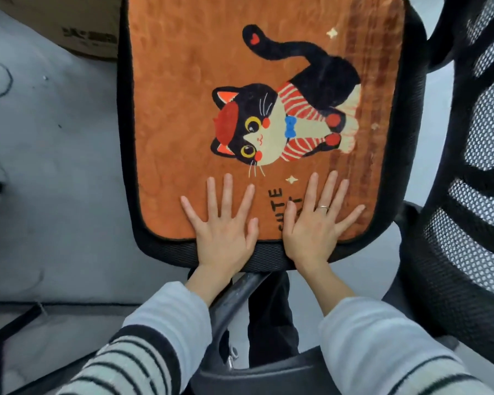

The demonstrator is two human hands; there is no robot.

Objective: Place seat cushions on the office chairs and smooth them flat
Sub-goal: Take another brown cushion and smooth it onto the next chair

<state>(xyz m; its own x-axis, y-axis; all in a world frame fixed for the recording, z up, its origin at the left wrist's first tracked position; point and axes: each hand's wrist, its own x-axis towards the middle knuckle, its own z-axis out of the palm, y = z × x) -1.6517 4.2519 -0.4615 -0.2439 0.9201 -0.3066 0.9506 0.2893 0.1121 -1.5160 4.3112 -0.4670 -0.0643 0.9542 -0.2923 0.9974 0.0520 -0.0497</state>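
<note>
Under both sets of fingers lies the orange seat cushion with the black cat print, already placed on the black office chair seat; it covers most of the seat, with black mesh rim showing just behind the palms and along both sides. Left hand and right hand lie flat side by side on the near edge, fingers straight and spread, gripping nothing, just pressing the plush. Fingertips point toward the cat's head, which sits just beyond them; the "CUTE" lettering is between the two hands, partly hidden by the right thumb. Plush beyond the fingertips looks mostly flat, with faint ripples toward the far left.

Judgement: placing is done for this chair, smoothing is underway or near finished. A second chair, mesh-backed, stands just right of the right-hand fingers; its seat isn't visible, so can't tell if it has a cushion. Cardboard box on the floor, far left beyond the fingertips.
</note>
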